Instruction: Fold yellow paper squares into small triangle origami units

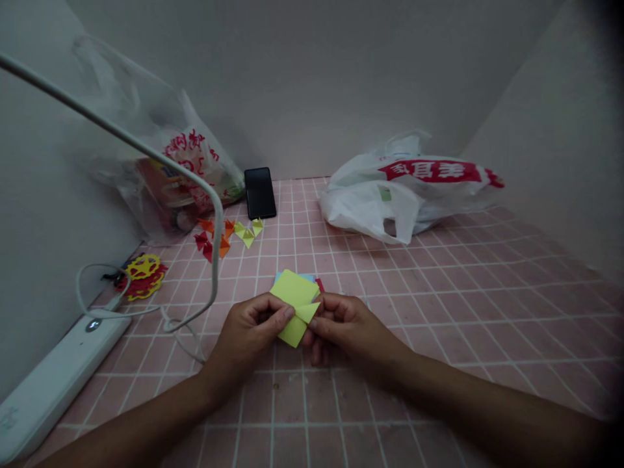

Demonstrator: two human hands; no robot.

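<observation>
Both hands [297, 328] on yellow paper [295, 305]

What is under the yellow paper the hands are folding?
Behind the yellow paper held by the left hand and right hand, edges of a blue sheet and a red sheet peek out on the pink table. The rest is covered.

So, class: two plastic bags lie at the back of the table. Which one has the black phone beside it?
The clear bag with red print on the left; the phone lies beside it, while the white bag sits apart to the right.
</observation>
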